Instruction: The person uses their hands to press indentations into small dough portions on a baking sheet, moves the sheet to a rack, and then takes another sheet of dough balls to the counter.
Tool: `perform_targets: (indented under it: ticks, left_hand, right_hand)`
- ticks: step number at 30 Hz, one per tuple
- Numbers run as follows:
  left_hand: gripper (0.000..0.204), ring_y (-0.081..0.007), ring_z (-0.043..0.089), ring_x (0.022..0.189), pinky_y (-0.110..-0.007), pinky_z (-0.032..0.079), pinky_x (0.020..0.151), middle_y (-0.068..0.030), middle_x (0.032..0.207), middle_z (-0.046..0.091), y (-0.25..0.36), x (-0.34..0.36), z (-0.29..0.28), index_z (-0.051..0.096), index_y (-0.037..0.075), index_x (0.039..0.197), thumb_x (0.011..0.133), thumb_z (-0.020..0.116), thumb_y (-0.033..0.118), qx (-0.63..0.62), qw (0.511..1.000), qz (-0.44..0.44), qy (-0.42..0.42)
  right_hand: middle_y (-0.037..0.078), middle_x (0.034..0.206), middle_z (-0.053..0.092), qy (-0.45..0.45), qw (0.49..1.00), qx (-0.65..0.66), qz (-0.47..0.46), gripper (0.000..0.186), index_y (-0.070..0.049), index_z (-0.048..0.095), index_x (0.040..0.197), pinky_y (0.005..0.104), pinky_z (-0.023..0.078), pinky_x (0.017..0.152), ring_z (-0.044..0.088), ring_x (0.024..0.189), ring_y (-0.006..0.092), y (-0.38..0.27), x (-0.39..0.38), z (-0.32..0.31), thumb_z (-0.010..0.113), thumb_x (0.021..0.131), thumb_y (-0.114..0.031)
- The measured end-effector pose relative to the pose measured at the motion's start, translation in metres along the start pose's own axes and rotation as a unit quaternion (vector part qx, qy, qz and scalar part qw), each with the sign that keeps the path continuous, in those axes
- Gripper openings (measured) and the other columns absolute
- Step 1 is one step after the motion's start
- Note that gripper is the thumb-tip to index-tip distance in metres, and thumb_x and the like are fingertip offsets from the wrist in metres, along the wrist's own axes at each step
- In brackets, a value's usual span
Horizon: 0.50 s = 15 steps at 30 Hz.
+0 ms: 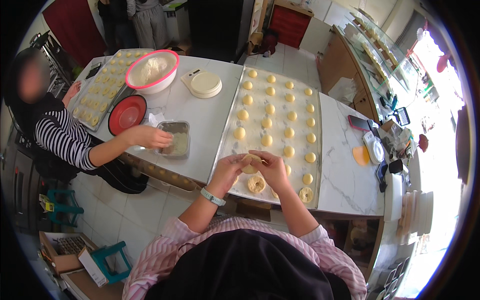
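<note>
My left hand (226, 171) and my right hand (271, 171) pinch a flattened piece of pale dough (251, 165) between their fingers, over the lower part of a large metal tray (225, 150). Rows of round dough balls (267, 140) lie on the tray. Just below my hands is a ring-shaped dough piece (256, 184), with another ring (305, 194) at the tray's lower right corner and more pieces partly hidden by my hands.
At left a co-worker's hand (159, 138) reaches into a plastic container (180, 150), beside a red plate (114, 115), flour bowl (140, 80), round-topped pale appliance (205, 85) and second dough tray (90, 121). Right are a phone (360, 123), scale (374, 150) and glass display (370, 50).
</note>
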<state>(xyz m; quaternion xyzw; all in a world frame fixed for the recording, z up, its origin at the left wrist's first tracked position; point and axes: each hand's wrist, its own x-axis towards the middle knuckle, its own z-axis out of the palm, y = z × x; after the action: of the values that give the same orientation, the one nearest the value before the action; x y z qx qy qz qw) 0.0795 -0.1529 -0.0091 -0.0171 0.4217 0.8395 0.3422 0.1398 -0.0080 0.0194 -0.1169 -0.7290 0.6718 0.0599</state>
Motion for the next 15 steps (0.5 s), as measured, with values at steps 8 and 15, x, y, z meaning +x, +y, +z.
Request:
perform_targets:
  ticks: [8, 15]
  left_hand:
    - [0.030, -0.0175, 0.062, 0.088, -0.027, 0.050, 0.080, -0.0108, 0.097, 0.063, 0.007, -0.001, 0.001, 0.058, -0.009, 0.107, 0.083, 0.065, 0.008, 0.025, 0.999, -0.031, -0.032]
    - [0.027, -0.0165, 0.062, 0.084, -0.027, 0.050, 0.078, -0.0110, 0.090, 0.064, 0.014, -0.007, 0.006, 0.060, -0.009, 0.102, 0.083, 0.065, 0.010, 0.036, 0.998, -0.046, -0.028]
  right_hand:
    - [0.008, 0.095, 0.066, -0.005, 1.000, 0.016, -0.011, 0.027, 0.004, 0.062, 0.108, 0.0237, 0.049, 0.076, 0.060, 0.084, 0.0107, -0.006, -0.004, -0.007, 0.064, 0.083, -0.006]
    - [0.008, 0.093, 0.066, 0.014, 0.998, 0.042, 0.033, 0.027, 0.006, 0.062, 0.106, 0.0240, 0.048, 0.077, 0.060, 0.084, 0.0103, -0.007, -0.008, -0.010, 0.064, 0.082, -0.006]
